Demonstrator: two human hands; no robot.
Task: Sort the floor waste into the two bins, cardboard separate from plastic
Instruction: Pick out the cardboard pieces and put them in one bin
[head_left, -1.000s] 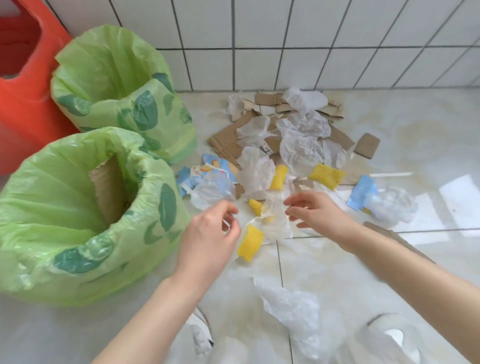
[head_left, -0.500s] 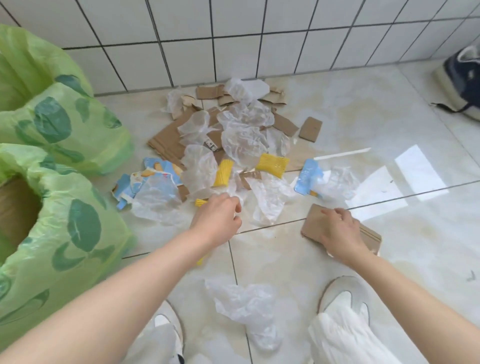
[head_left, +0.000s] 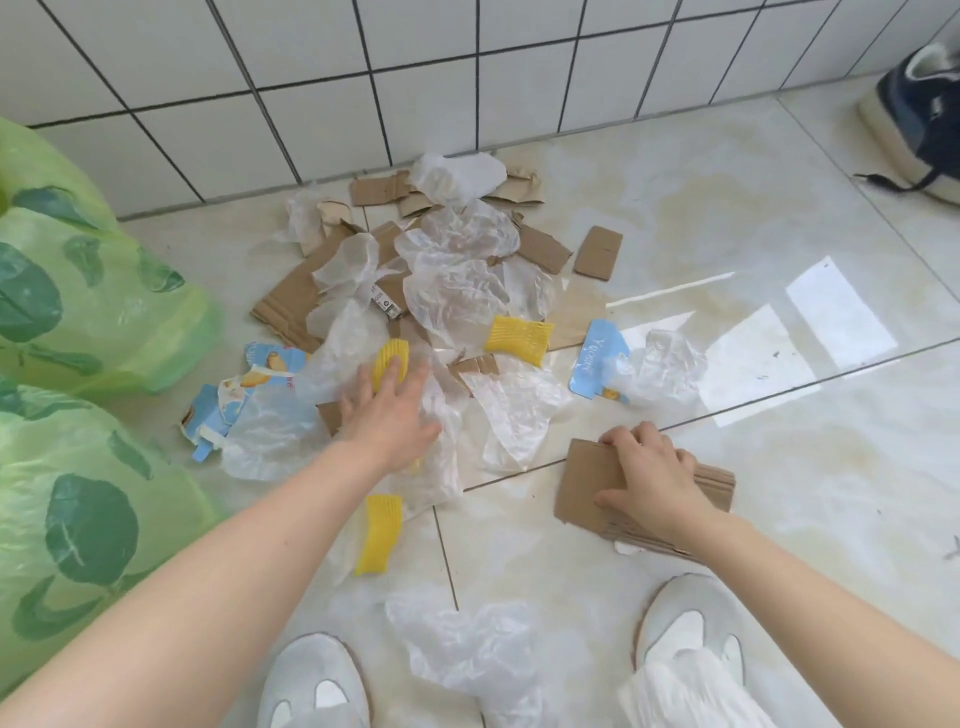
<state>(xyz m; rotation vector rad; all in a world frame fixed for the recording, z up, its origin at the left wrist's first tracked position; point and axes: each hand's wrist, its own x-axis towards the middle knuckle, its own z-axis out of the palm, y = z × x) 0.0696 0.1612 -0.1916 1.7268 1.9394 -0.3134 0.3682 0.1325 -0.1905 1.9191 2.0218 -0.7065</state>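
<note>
A pile of floor waste lies by the wall: brown cardboard pieces (head_left: 291, 296), crumpled clear plastic sheets (head_left: 457, 296), yellow foam nets (head_left: 519, 335) and torn blue wrappers (head_left: 597, 358). My left hand (head_left: 389, 410) reaches into the pile's near side with fingers spread. It lies flat on clear plastic and touches a yellow foam net (head_left: 389, 353). My right hand (head_left: 649, 478) grips a flat corrugated cardboard piece (head_left: 582, 483) on the floor, fingers curled over its far edge. Two green-bagged bins stand at the left, the near bin (head_left: 78, 519) and the far bin (head_left: 88, 291).
A white tiled wall (head_left: 415, 78) backs the pile. A dark sneaker (head_left: 924, 119) sits at the top right. My two pale shoes (head_left: 311, 686) (head_left: 691, 623) stand at the bottom, with a loose plastic sheet (head_left: 467, 644) and a yellow foam net (head_left: 379, 535) near them.
The view swung right, away from the bins. My right hand moved to the cardboard piece on the floor and took hold of it. My left hand pushed further into the pile.
</note>
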